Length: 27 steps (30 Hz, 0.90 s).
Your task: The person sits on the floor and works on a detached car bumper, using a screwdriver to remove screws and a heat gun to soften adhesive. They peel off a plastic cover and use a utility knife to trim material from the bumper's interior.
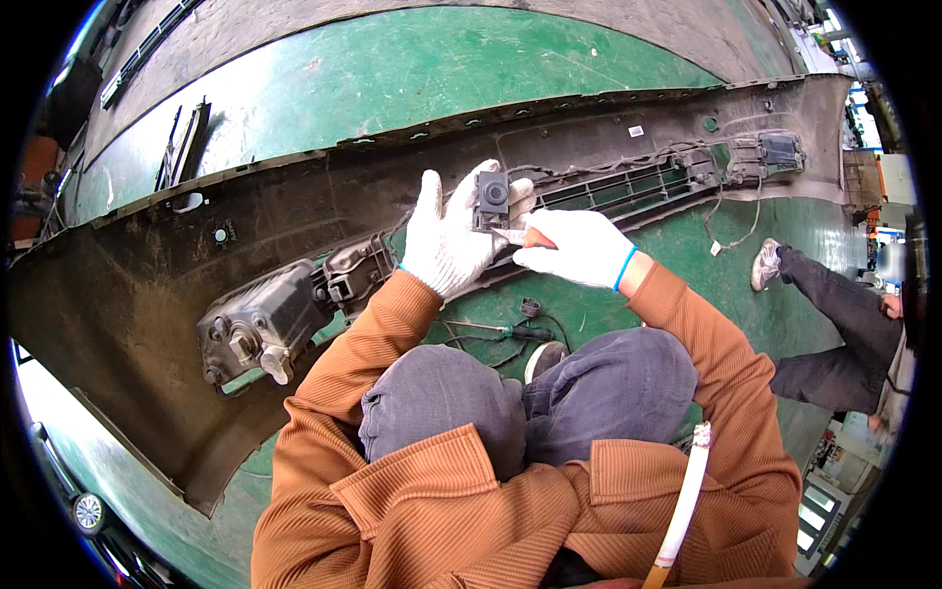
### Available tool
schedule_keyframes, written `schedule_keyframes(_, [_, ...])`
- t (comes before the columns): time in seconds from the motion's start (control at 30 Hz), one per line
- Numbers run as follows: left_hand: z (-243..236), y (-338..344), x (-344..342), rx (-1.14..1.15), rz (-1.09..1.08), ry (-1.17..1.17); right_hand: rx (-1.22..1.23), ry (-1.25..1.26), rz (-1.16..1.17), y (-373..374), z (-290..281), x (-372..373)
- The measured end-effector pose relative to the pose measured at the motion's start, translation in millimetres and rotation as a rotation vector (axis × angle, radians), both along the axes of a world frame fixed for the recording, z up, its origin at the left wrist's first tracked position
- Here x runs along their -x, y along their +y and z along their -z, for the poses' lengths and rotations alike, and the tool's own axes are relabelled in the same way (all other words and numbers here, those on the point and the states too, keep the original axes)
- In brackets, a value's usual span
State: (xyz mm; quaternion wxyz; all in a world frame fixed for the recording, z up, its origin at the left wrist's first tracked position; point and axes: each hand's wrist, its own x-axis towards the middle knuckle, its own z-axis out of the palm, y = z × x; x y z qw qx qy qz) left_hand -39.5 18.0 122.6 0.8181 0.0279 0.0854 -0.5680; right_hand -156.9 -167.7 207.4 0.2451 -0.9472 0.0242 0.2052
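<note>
My left hand (451, 237), in a white knit glove, supports a small black square module (494, 193) with a round lens-like centre. The module lies against the fingers, and several of them are spread. My right hand (585, 247), gloved too with a blue cuff edge, is closed round an orange-handled tool (537, 239). Its pale, blade-like tip meets or nearly meets the module's lower edge; I cannot tell whether they touch. Both hands are above the inner side of a large dirty car bumper (294, 196).
A lamp unit (265, 319) sits at the bumper's left, another (780, 152) at its right, with a slatted grille (618, 191) between. A green-handled screwdriver (525, 333) and wiring lie by my shoe (546, 361). Another person's legs (834, 304) are at right. A cigarette (682, 506) shows near my chest.
</note>
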Motion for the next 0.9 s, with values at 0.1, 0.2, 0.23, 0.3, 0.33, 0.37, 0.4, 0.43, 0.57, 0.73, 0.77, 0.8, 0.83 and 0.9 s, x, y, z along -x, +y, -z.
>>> schedule_keyframes(0.1, [-4, -1, 1, -0.022, -0.007, -0.041, 0.004, -0.045, -0.007, -1, 3, 2])
schedule_keyframes(0.2, [-1, -4, 3, -0.033, -0.029, -0.103, 0.021, -0.086, 0.005, 2, 0, 1])
schedule_keyframes(0.23, [-1, -5, 4, -0.042, -0.043, -0.116, 0.029, -0.102, 0.011, 4, 0, 1])
schedule_keyframes(0.3, [0, -8, 7, -0.062, -0.065, -0.137, 0.038, -0.13, 0.027, 8, 2, 0])
schedule_keyframes(0.33, [-1, -10, 7, -0.071, -0.072, -0.146, 0.041, -0.142, 0.038, 10, 2, 0])
schedule_keyframes(0.37, [-1, -12, 8, -0.08, -0.08, -0.155, 0.044, -0.153, 0.049, 11, 3, 0])
schedule_keyframes(0.4, [-2, -13, 9, -0.086, -0.079, -0.155, 0.059, -0.164, 0.044, 12, 3, 0])
schedule_keyframes(0.43, [-3, -13, 9, -0.092, -0.078, -0.156, 0.074, -0.176, 0.04, 12, 3, 0])
schedule_keyframes(0.57, [-6, -14, 10, -0.105, -0.076, -0.119, 0.109, -0.204, 0.048, 12, 10, 1])
schedule_keyframes(0.73, [-5, -15, 11, -0.098, -0.062, -0.117, 0.163, -0.165, 0.049, 14, 12, 0])
schedule_keyframes(0.77, [-5, -15, 11, -0.093, -0.055, -0.115, 0.175, -0.152, 0.044, 13, 12, -1])
schedule_keyframes(0.8, [-3, -16, 11, -0.082, -0.056, -0.109, 0.167, -0.13, 0.055, 14, 10, -2])
schedule_keyframes(0.83, [-2, -16, 11, -0.072, -0.059, -0.102, 0.159, -0.107, 0.064, 16, 7, -3])
schedule_keyframes(0.9, [1, -17, 12, -0.071, -0.067, -0.085, 0.151, -0.09, 0.084, 18, 7, -4])
